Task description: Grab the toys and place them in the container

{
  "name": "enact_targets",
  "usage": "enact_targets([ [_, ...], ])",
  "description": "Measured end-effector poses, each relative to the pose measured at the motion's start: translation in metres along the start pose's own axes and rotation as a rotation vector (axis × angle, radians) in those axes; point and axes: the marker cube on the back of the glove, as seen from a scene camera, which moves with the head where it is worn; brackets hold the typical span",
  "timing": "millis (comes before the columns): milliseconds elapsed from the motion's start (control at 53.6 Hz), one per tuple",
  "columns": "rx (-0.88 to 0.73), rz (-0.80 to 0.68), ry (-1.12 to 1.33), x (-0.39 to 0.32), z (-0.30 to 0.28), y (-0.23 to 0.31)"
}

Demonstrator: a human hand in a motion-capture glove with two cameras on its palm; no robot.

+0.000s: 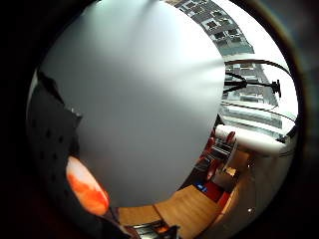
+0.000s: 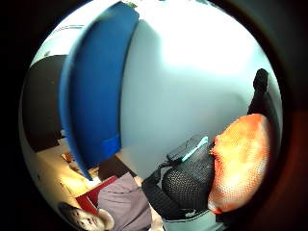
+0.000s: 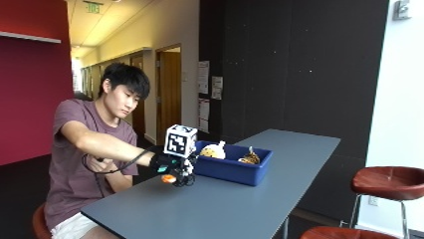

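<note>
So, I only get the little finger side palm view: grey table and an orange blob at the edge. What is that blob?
Observer: An orange toy. The outside view shows the gloved hand gripping it.
Operator: And where is the container? I see none.
Observer: The blue container stands on the table right beside the hand, on its far side from the person.
Operator: Is anything in it yet?
Observer: Yes, a yellow toy and a brown toy show above its rim.
</note>
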Motion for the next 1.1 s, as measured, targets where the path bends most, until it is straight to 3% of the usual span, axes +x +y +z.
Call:
enact_targets([
  [243,0.161,0.050,0.029,-0.020,-0.115,-0.010],
  [485,0.302,0.046,0.066,-0.089,-0.195,-0.043],
  [541,0.293,0.018,0.041,-0.113,-0.201,-0.050],
  [634,0.269,-0.253,0.066,-0.162,-0.202,-0.055],
  [672,0.270,-0.294,0.076,-0.177,-0.201,-0.061],
  [840,0.228,-0.211,0.062,-0.244,-0.190,-0.084],
  [914,0.217,-0.306,0.119,-0.257,-0.182,-0.089],
  [989,0.198,-0.242,0.034,-0.276,-0.178,-0.094],
  [1101,0.097,-0.223,0.172,-0.268,-0.161,-0.105],
])
